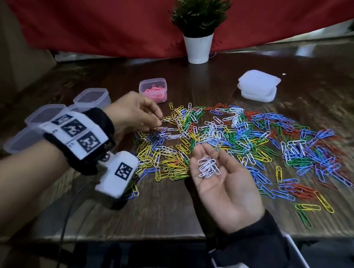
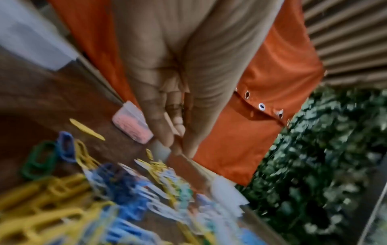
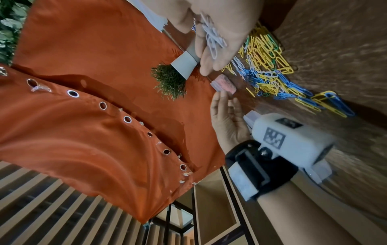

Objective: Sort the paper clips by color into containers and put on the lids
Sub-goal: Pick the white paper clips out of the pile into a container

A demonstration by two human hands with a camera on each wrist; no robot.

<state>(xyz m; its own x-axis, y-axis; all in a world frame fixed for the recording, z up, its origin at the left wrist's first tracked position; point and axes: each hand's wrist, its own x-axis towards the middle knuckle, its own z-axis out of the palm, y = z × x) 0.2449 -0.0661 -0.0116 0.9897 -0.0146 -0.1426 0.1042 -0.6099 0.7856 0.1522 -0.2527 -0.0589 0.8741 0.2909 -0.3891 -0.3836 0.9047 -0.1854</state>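
A wide pile of paper clips (image 1: 234, 138) in yellow, blue, green, red and white covers the wooden table (image 1: 166, 216). My right hand (image 1: 212, 157) is held palm up over the pile's near edge, fingers relaxed, with a small bunch of white clips (image 1: 208, 167) lying on it; the right wrist view shows the same white clips (image 3: 213, 38). My left hand (image 1: 160, 119) hovers at the pile's left edge, fingers loosely bent, thumb and forefinger apart, nothing plainly between them. A clear container of pink clips (image 1: 153, 89) stands just behind it. The left wrist view is blurred.
Three empty clear containers (image 1: 92, 97) (image 1: 45, 114) (image 1: 20, 141) stand at the left, partly behind my left wrist. A stack of white lids (image 1: 258, 86) sits at the back right. A potted plant (image 1: 199, 26) stands before a red cloth (image 1: 96, 19).
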